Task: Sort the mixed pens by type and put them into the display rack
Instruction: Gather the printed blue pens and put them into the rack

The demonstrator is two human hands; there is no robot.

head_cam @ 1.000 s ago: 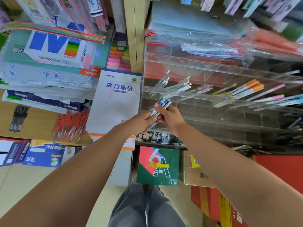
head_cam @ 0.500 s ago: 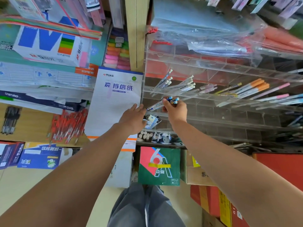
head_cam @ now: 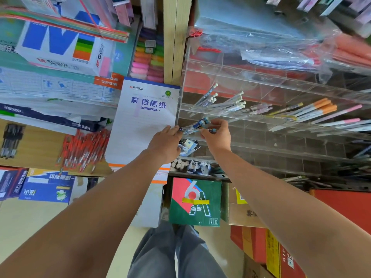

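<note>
A small bundle of blue-and-white pens lies at the mouth of a left-hand slot in the clear acrylic display rack. My right hand grips the bundle from the right. My left hand rests at the bundle's left end, fingertips touching the pen tips. The row above holds white-capped pens, orange-capped pens and pink-tipped pens in separate compartments.
A writing pad leans left of the rack. Red pens and black pens lie on the wooden shelf at left. A green carton and red boxes stand on the floor below. Small packets sit in a lower slot.
Both hands rose from in front of the rack to its left slot, carrying the pen bundle. The bundle has tipped from pointing up to lying nearly level at the slot mouth.
</note>
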